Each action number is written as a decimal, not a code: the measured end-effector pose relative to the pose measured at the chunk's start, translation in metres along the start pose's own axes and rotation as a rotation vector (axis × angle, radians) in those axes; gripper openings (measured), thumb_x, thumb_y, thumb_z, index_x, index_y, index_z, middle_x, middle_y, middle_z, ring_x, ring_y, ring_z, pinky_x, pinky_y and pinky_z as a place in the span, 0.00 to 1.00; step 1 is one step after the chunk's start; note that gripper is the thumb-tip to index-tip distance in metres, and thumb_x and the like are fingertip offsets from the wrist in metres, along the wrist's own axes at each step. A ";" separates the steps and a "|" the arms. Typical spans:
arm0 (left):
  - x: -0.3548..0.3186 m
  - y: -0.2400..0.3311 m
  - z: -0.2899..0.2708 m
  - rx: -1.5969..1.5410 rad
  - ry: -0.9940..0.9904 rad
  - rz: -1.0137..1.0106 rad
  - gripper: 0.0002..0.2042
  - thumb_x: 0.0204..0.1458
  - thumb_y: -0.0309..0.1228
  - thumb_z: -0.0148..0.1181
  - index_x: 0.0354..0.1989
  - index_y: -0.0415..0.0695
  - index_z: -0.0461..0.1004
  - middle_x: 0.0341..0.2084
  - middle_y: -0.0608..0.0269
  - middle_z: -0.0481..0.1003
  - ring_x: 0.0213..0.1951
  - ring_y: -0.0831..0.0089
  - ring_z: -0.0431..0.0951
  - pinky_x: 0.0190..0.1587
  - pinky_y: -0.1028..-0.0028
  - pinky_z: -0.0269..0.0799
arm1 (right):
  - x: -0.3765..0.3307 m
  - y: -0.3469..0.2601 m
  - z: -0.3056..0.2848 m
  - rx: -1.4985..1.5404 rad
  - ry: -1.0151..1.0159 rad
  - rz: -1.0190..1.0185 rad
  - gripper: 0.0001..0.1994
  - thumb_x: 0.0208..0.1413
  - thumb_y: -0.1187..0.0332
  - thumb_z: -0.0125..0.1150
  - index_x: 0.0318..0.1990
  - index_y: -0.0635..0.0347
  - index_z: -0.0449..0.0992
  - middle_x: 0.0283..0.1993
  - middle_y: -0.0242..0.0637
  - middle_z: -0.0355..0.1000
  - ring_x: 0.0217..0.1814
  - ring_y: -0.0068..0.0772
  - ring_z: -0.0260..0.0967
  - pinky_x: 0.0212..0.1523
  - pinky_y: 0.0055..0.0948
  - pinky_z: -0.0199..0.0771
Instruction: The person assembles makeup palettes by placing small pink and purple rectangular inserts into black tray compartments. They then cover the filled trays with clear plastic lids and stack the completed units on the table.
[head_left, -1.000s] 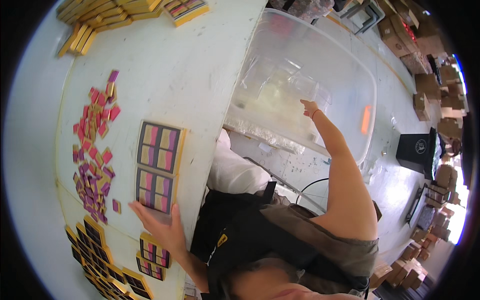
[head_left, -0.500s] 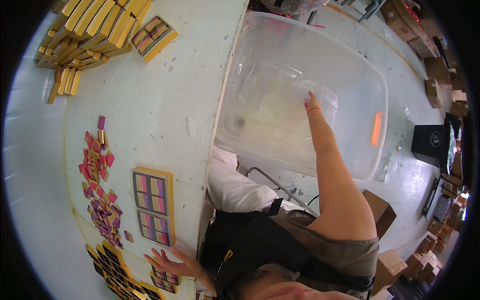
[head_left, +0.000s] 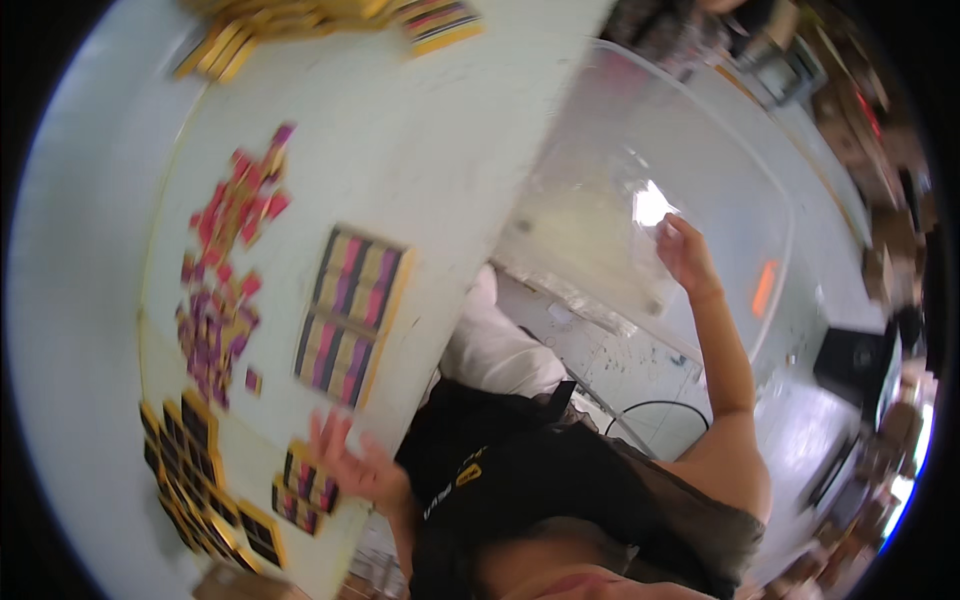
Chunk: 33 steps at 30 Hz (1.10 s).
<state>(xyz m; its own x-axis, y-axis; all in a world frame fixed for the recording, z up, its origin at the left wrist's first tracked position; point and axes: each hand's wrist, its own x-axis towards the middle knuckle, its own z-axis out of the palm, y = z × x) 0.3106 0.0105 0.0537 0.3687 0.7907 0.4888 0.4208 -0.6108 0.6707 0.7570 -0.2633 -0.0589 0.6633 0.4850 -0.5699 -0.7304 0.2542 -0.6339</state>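
My right hand (head_left: 688, 255) is over the translucent plastic bin (head_left: 700, 118), its fingers pinched on a clear plastic piece (head_left: 652, 205) that shines with glare. The exact shape of that piece is washed out. On the white table, my left hand (head_left: 360, 465) has its fingers spread and holds nothing; motion blurs it a little. Just beyond it lie two flat yellow-edged boxes, a far one (head_left: 362, 280) and a near one (head_left: 336, 360), each filled with striped pink, purple and gold blocks. Close by the left hand sit two smaller sets of striped blocks (head_left: 310, 478).
A loose heap of small pink and purple blocks (head_left: 215, 335) lies left on the table (head_left: 470, 130). Black-and-yellow boxes (head_left: 195, 480) are stacked at the near left, more yellow boxes (head_left: 320, 20) at the far end. A black bin (head_left: 850, 365) and cartons stand right.
My right hand has drawn back toward me from deeper in the bin, with the clear plastic at its fingertips. The whole view has turned and shifted. My left hand stays open by the boxes.
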 end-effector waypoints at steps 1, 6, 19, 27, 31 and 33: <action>0.003 0.005 -0.001 -0.126 -0.111 -0.019 0.20 0.58 0.30 0.59 0.57 0.33 0.71 0.60 0.42 0.66 0.62 0.53 0.68 0.55 0.62 0.73 | -0.033 0.004 0.059 -0.088 -0.085 -0.075 0.18 0.56 0.65 0.66 0.52 0.60 0.74 0.36 0.26 0.72 0.34 0.14 0.67 0.33 0.13 0.68; 0.056 0.055 -0.006 -0.811 -0.483 -0.257 0.32 0.58 0.34 0.60 0.69 0.39 0.56 0.61 0.44 0.68 0.54 0.58 0.76 0.50 0.66 0.75 | -0.121 0.065 0.221 -0.675 -0.855 -0.161 0.29 0.47 0.74 0.70 0.59 0.62 0.69 0.37 0.27 0.73 0.34 0.13 0.67 0.34 0.11 0.62; 0.004 -0.063 -0.186 -0.546 0.349 -0.529 0.20 0.60 0.21 0.51 0.60 0.38 0.58 0.55 0.44 0.74 0.46 0.67 0.81 0.40 0.79 0.76 | -0.139 0.197 0.410 -1.053 -1.139 -0.390 0.12 0.58 0.73 0.61 0.50 0.63 0.78 0.29 0.22 0.66 0.27 0.10 0.56 0.28 0.16 0.57; -0.005 -0.078 -0.172 -0.443 0.333 -0.111 0.10 0.44 0.15 0.64 0.28 0.46 0.75 0.38 0.62 0.81 0.48 0.66 0.77 0.67 0.57 0.56 | -0.152 0.215 0.484 -1.300 -1.396 -1.376 0.35 0.47 0.54 0.75 0.63 0.56 0.70 0.63 0.50 0.66 0.61 0.49 0.64 0.58 0.42 0.65; -0.022 -0.076 -0.160 -0.260 0.213 -0.001 0.11 0.42 0.18 0.68 0.25 0.53 0.77 0.31 0.74 0.82 0.49 0.66 0.77 0.70 0.55 0.50 | -0.201 0.248 0.469 -1.255 -2.007 -0.511 0.48 0.40 0.49 0.78 0.69 0.55 0.63 0.71 0.48 0.58 0.72 0.52 0.53 0.69 0.46 0.52; -0.036 -0.081 -0.157 -0.219 0.171 0.021 0.11 0.42 0.19 0.70 0.25 0.54 0.78 0.32 0.74 0.82 0.49 0.67 0.77 0.70 0.53 0.50 | -0.198 0.269 0.467 -1.475 -2.075 -0.481 0.48 0.41 0.49 0.77 0.70 0.55 0.61 0.71 0.50 0.57 0.72 0.53 0.52 0.70 0.45 0.50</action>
<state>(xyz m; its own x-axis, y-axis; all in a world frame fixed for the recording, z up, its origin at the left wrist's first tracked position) 0.1330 0.0378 0.0692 0.2219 0.7849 0.5786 0.2182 -0.6183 0.7551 0.3533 0.0998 0.1277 -0.8129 0.5823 -0.0087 0.3830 0.5233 -0.7612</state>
